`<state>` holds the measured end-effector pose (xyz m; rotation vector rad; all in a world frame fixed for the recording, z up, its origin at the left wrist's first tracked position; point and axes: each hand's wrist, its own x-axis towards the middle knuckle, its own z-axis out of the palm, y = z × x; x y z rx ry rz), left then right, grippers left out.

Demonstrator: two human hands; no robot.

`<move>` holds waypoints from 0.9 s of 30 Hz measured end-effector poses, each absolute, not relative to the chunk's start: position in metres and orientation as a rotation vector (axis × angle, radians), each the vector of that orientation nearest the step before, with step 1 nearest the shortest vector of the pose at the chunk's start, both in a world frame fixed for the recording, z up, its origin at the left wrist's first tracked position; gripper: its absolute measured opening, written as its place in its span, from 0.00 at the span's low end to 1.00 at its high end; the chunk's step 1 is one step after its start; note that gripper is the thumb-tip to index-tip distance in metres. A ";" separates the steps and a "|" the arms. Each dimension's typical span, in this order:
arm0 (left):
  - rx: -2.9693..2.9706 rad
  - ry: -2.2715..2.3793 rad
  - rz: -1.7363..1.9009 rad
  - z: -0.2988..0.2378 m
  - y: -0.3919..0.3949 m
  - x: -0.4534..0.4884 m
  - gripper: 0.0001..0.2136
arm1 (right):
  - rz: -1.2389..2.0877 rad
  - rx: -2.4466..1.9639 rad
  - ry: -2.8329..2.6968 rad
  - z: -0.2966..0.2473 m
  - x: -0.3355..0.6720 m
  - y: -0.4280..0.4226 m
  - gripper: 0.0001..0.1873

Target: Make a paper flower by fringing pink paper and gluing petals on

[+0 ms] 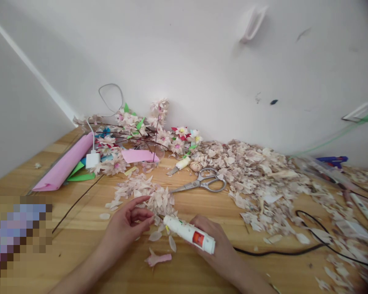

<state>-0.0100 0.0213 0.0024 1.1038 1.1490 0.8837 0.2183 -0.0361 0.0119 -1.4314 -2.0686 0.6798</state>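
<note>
My right hand (pixel 216 241) is wrapped round a white hot glue gun (pixel 188 232) with an orange window in its side. Its nozzle points left, close to the fingertips of my left hand (pixel 130 218). The left fingers are curled, with the thumb and a finger nearly together; whatever they pinch is too small to make out. Just beyond them lies a pile of pale dried petals (pixel 162 200). Loose petals (pixel 155 236) and a pink rolled paper piece with a frayed end (pixel 161 259) lie below the hands.
Grey scissors (pixel 202 183) and a yellow-handled knife (pixel 180 164) lie behind. A big petal heap (pixel 254 171) covers the right. Finished flower branches (pixel 135 126), pink paper (pixel 67 163) and a white charger (pixel 93 159) stand left. A black cord (pixel 276 252) crosses the table (pixel 88 253).
</note>
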 end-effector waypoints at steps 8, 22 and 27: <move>1.075 1.107 0.884 0.007 0.020 -0.009 0.29 | 0.631 -1.453 -2.055 0.010 0.222 -0.035 0.05; 1.106 1.096 0.912 0.010 0.018 -0.013 0.28 | 0.695 -1.774 -1.493 -0.015 0.273 -0.013 0.18; 1.161 1.123 0.911 0.011 0.017 -0.014 0.28 | 0.128 -1.640 -1.430 0.000 0.271 -0.024 0.28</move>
